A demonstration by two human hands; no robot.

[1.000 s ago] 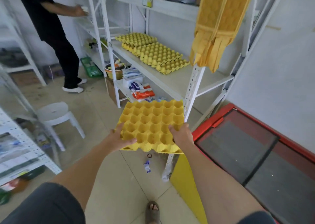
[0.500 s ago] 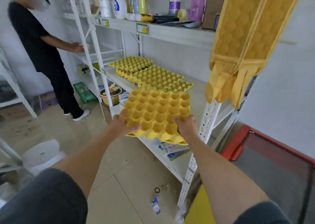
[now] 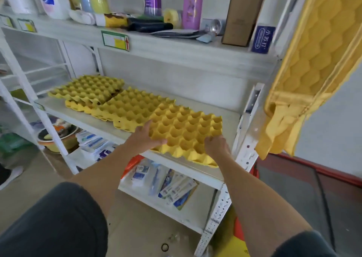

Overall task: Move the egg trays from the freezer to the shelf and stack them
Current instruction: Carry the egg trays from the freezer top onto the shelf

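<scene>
Now, tray in hand: you hold a yellow egg tray [image 3: 186, 131] at its near edge, its far part over the middle shelf [image 3: 197, 170], near edge overhanging the front.
Left hand [image 3: 144, 137]: thumb and fingers clamped on the tray's near-left corner.
Right hand [image 3: 216, 146]: fingers curled onto the near-right edge.
Trays already there: a loose overlapping row [image 3: 109, 100] to the left on the same shelf, not a squared stack.
Doing it well: keep the tray level, line its cups up over the neighbouring tray [image 3: 135, 110], lower until it nests, then let go with both hands together.
Watch: the shelf post [image 3: 248, 139] is close beside your right hand.
</scene>
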